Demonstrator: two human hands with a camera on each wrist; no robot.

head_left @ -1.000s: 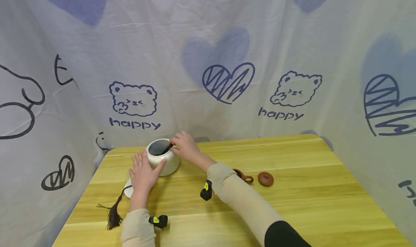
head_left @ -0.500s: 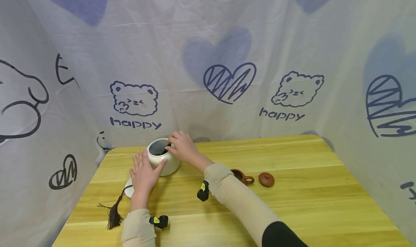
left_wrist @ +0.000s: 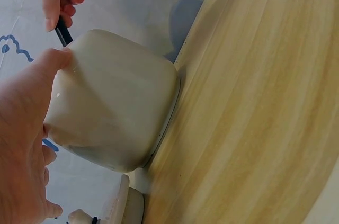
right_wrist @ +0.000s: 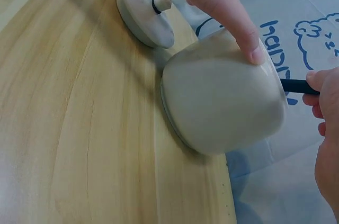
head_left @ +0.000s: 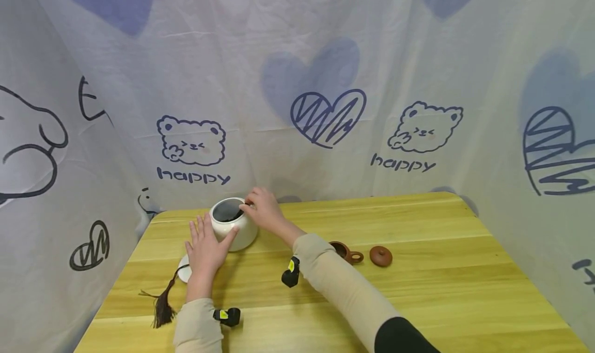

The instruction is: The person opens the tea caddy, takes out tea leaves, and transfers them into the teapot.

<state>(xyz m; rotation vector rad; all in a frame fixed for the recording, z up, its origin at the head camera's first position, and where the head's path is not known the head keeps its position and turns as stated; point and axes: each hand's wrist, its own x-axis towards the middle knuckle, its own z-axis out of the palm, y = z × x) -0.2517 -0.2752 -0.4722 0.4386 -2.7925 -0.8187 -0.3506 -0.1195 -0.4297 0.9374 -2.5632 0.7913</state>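
Observation:
A white ceramic jar [head_left: 241, 237] without its lid stands at the back left of the table, dark inside. My left hand [head_left: 206, 247] rests against its near left side, fingers spread and fairly straight. In the left wrist view the thumb [left_wrist: 50, 62] presses near the rim. Over the jar's right side, my right hand [head_left: 266, 211] pinches a slim black stick-like handle [right_wrist: 297, 86] between thumb and fingers. The handle slants down into the jar's mouth, and its lower end is hidden. The white jar lid [right_wrist: 145, 15], knobbed and corded, lies beside the jar.
A dark tassel [head_left: 163, 309] trails from the lid across the wooden table [head_left: 441, 296]. Farther right are a small brown clay pot [head_left: 355, 257], partly behind the right sleeve, and its round lid [head_left: 380, 256]. A printed white curtain [head_left: 297, 162] stands behind the table.
My right hand shifts slightly at the jar's mouth with the black handle, which shows less than a second ago. My left hand and the jar stay in place.

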